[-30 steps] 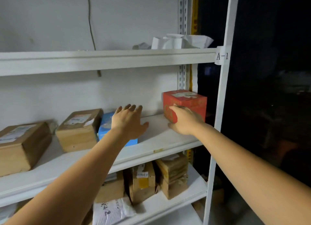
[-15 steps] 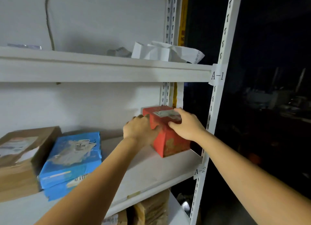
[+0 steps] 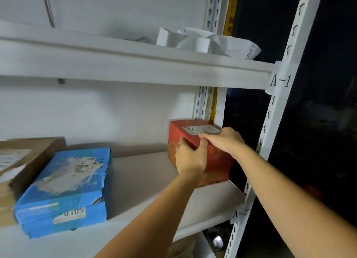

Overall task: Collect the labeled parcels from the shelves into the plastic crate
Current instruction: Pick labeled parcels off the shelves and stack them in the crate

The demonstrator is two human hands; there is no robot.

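parcel first: a small red cardboard box [image 3: 218,165] with a white printed label [image 3: 201,130] on its top. it sits at the far right end of the white metal shelf [image 3: 146,176] tagged a-2 [image 3: 240,213], pushed back near the slotted rear upright [image 3: 201,103]. the plastic crate is not in view.

my left hand [image 3: 190,158] wraps the box's near corner, fingers curled onto the left face and thumb on the front face. my right hand [image 3: 224,140] drapes over the top right edge, fingers bent across the top just beside the label. i judge i hold it from two sides because the box is squat and smooth, and a squeeze between both hands keeps it level while leaving the label readable.

as far as i can tell, the bottom rests on the shelf, so the lift is not yet done.

to the right, the box sits close to the shelf's end, with the white front post [image 3: 276,113] just beyond my right wrist and darkness past it. pulling straight toward me looks safest, since swinging right could knock the post.

to the left there is bare shelf, then a battered blue cardboard box [image 3: 63,184] with torn labels, well apart from the red one, and a brown cardboard box [image 3: 25,153] touching its far side.

overhead, the upper white shelf [image 3: 135,64] tagged a-1 [image 3: 280,80] carries crumpled white paper [image 3: 208,41]; plenty of height remains above the box to raise it.
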